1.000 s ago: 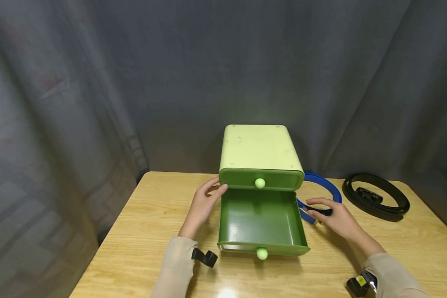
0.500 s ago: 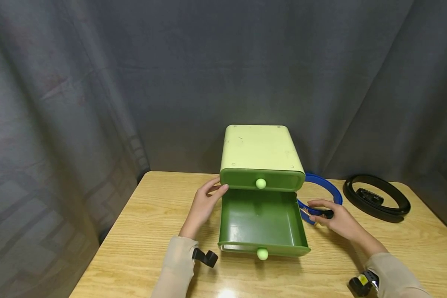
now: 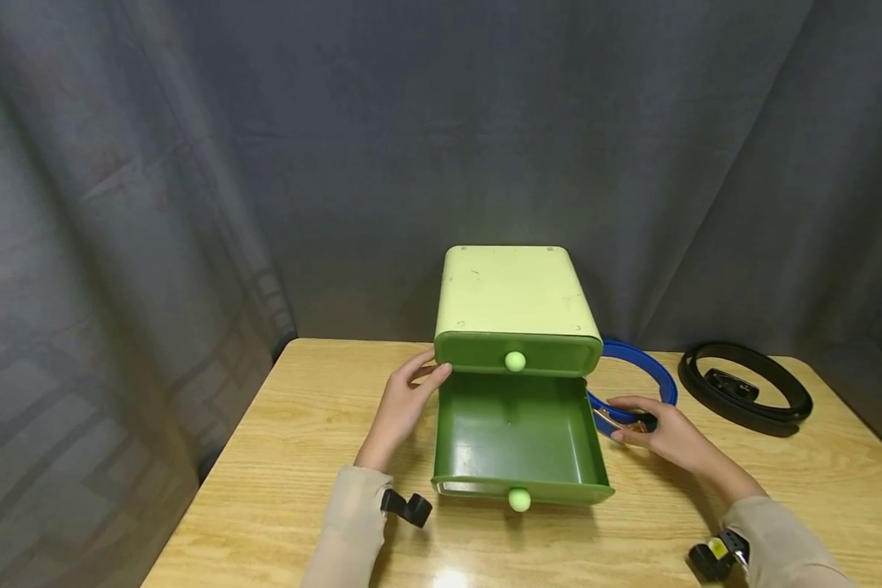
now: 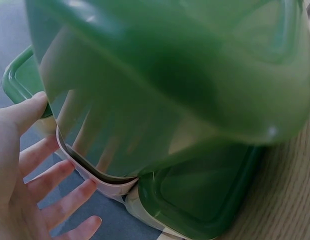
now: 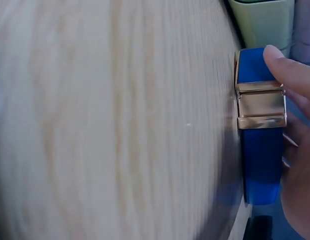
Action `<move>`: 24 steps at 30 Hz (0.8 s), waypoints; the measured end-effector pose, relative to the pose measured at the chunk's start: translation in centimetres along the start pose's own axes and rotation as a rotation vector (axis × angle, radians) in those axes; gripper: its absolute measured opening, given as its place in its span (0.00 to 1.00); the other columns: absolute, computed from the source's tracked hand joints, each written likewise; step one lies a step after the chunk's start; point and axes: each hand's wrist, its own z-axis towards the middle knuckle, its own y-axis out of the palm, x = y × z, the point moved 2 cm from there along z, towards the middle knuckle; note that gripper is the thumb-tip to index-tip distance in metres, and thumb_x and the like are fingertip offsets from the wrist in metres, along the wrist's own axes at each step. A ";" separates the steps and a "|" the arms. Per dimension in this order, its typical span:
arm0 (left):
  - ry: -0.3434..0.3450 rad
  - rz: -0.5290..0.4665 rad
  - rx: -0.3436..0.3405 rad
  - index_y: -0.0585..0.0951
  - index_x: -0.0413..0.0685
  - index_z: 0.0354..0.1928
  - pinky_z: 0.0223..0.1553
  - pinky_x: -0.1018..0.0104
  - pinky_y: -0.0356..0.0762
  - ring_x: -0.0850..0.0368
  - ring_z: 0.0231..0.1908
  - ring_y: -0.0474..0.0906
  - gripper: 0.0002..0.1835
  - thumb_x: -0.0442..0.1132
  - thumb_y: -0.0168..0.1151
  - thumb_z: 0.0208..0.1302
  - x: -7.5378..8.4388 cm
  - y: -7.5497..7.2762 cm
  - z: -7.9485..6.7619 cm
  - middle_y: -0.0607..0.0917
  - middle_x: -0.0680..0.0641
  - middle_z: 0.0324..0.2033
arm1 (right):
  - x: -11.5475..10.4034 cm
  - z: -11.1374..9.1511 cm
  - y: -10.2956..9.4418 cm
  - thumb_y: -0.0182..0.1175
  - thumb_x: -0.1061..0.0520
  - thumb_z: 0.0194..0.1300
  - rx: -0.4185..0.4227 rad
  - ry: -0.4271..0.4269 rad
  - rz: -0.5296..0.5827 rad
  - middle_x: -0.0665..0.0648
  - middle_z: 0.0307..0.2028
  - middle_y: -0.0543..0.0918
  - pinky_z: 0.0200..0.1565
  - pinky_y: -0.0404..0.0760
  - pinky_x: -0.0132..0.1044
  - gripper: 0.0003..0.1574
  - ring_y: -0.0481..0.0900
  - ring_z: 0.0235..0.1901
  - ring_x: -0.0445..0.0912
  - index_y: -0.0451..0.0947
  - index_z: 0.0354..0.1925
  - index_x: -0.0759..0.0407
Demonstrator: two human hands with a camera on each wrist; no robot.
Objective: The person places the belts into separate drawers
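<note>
A light-green cabinet [image 3: 516,286] stands on the table with its lower drawer [image 3: 518,433] pulled out; I see nothing in that drawer. The upper drawer [image 3: 478,353] is in. My left hand [image 3: 403,400] rests against the cabinet's left side, thumb at the front edge, and in the left wrist view its fingers [image 4: 70,204] are nearly straight. A coiled blue belt [image 3: 641,358] lies right of the cabinet. My right hand [image 3: 672,437] pinches it beside the gold buckle [image 5: 262,105]; in the right wrist view the thumb lies over the strap, other fingers behind.
A coiled black belt [image 3: 797,400] lies farther right on the wooden table [image 3: 279,457]. Behind the table hangs a grey curtain [image 3: 382,163]. The open drawer reaches forward between my two forearms.
My right thumb and fingers have closed on the blue belt near the buckle, and the buckle has tilted slightly. The left hand and the cabinet stay in place.
</note>
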 end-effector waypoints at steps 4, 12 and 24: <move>-0.013 -0.009 -0.009 0.75 0.42 0.66 0.57 0.48 0.74 0.43 0.60 0.74 0.26 0.44 0.62 0.70 1.3 -0.1 -0.5 0.73 0.40 0.65 | 0.2 0.1 0.4 0.73 0.58 0.58 -0.019 -0.048 0.053 0.67 0.53 0.78 0.31 0.70 0.32 0.33 0.71 0.34 0.38 0.76 0.59 0.68; -0.012 0.013 -0.016 0.75 0.38 0.65 0.56 0.49 0.76 0.41 0.60 0.74 0.24 0.41 0.61 0.71 4.3 -0.5 -1.8 0.74 0.37 0.64 | 0.4 0.0 0.9 0.74 0.63 0.54 0.003 -0.116 0.078 0.65 0.48 0.78 0.24 0.66 0.33 0.35 0.66 0.23 0.37 0.75 0.59 0.71; -0.006 0.016 -0.027 0.75 0.39 0.65 0.57 0.48 0.75 0.41 0.60 0.73 0.24 0.42 0.61 0.71 4.5 -0.4 -1.9 0.73 0.38 0.65 | 0.4 0.2 1.0 0.76 0.60 0.53 0.020 -0.077 0.028 0.65 0.50 0.80 0.27 0.66 0.32 0.36 0.68 0.28 0.37 0.76 0.59 0.67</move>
